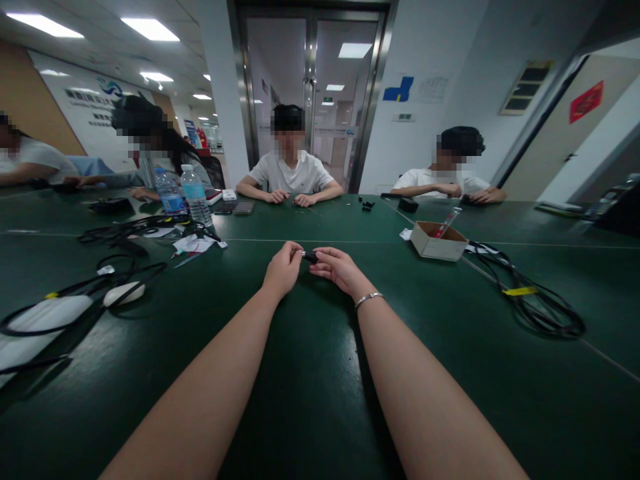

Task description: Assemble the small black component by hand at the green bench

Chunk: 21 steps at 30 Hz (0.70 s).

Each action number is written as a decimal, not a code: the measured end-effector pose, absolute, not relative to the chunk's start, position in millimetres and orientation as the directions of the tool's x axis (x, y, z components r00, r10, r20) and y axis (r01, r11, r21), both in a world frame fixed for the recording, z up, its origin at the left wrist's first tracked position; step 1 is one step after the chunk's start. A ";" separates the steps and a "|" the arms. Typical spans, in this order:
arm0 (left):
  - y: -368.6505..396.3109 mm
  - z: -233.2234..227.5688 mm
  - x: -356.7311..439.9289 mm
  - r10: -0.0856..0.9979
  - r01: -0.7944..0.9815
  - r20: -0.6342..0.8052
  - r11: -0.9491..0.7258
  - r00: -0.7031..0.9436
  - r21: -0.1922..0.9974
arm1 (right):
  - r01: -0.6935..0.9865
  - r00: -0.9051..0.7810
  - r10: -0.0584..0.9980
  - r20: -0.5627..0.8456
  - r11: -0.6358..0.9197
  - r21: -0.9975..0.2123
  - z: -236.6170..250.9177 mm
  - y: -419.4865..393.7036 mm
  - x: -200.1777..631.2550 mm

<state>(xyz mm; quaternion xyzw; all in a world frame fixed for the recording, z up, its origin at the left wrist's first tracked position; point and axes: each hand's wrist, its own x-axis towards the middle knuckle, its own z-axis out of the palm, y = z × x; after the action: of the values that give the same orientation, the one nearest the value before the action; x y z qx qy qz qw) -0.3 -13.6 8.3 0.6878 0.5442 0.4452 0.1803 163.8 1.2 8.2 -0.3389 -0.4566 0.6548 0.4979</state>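
Both forearms reach straight out over the dark green table [320,400], nearly parallel, and the hands meet at the middle of it. The left hand [283,268] is curled loosely, knuckles up, its thumb and forefinger pinching one end of a small black part [310,256] with a pale metal tip. The right hand [338,268] comes in from the other side, wrist bent slightly inward, fingertips closed on the opposite end of the same part. A thin silver bracelet [369,298] circles the right wrist. The part sits just above the tabletop, between the two hands; what exactly it is cannot be told at this size.

To the right, well apart from the hands, stands an open cardboard box [438,241], and beyond it lies a coil of black cable [545,308]. To the left lie more black cables [120,270] and a white mouse [124,293], with two water bottles [184,192] farther back. Across the table a person in a white shirt [290,175] rests both hands on the surface; other people sit at the far left and far right.
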 end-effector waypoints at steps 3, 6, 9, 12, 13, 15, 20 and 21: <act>-7.1 2.1 0.0 0.893 0.510 0.448 -0.400 0.030 0.762 | -0.358 -0.272 0.962 0.005 -0.097 -0.929 7.2 2.2 164.6; -1.3 -3.1 -1.5 0.892 0.475 0.452 -0.408 0.026 0.779 | -0.353 -0.258 0.966 -0.001 -0.096 -0.931 6.6 2.4 164.3; 0.8 -4.7 -3.4 0.901 0.474 0.433 -0.387 0.012 0.791 | -0.338 -0.260 0.966 0.003 -0.087 -0.937 6.7 2.0 163.8; -0.7 -2.9 -4.6 0.917 0.487 0.398 -0.348 0.001 0.801 | -0.330 -0.271 0.963 0.013 -0.080 -0.941 6.9 1.6 163.7; -1.5 -1.9 -4.8 0.921 0.495 0.389 -0.336 -0.003 0.801 | -0.330 -0.274 0.962 0.016 -0.078 -0.941 6.9 1.5 163.8; -3.3 -0.1 -5.0 0.925 0.516 0.380 -0.321 -0.008 0.794 | -0.330 -0.281 0.959 0.026 -0.072 -0.941 6.8 1.5 164.1; -7.4 4.0 -4.7 0.929 0.572 0.368 -0.287 -0.029 0.768 | -0.337 -0.302 0.952 0.047 -0.061 -0.940 6.7 1.0 165.4; -8.3 4.9 -4.5 0.930 0.582 0.365 -0.279 -0.034 0.764 | -0.338 -0.303 0.952 0.049 -0.059 -0.939 6.7 0.9 165.7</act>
<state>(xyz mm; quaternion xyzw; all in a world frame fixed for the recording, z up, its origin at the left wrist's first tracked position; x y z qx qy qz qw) -4.5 -8.3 4.9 0.6665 0.5672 0.4417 0.1975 165.7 0.9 6.7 -0.3227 -0.4753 0.6522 0.4945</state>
